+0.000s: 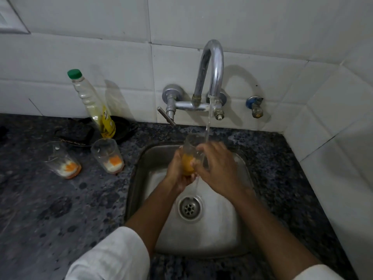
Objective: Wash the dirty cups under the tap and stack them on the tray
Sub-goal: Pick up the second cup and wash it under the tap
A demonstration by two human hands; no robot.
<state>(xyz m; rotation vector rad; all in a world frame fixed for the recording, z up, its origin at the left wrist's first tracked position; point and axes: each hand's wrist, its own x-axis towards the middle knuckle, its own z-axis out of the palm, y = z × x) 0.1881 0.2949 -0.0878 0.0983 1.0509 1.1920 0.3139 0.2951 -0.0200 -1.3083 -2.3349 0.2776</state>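
Orange residue sits in the clear cup (189, 156) held over the sink (226, 235), so washing looks to be at its very start. Left hand (177, 172) grasps the cup's lower part from the left side, fingers curled round it; right hand (218, 168) is on the cup's right side w/ fingertips pressed to the glass, curled enough that I read it as a grip too. Water stream (209, 118) from the tap (212, 65) falls just beside the cup rim, on the right; whether it enters the cup I can't tell.

Left to do, by my read: pretty much everything. Two more dirty cups wait on the tabletop (50, 215), left of the sink: near cup (107, 156) upright w/ white and orange dregs at the bottom, far cup (61, 160) same mess, leaning in the wide-angle view. No clean cup in view, no tray I can pick out, so stacking is not yet begun.

Tabletop is dark speckled stone, sink a small steel basin w/ round drain (189, 208), wet. Behind the cups stands a soap bottle (92, 104), green cap, yellowish liquid low in it, next to something dark and crumpled I can't identify. Wall is white tile, corner on the right, w/ a small blue-handled valve (254, 106) right of the tap. White sleeves (109, 257) at bottom edge.
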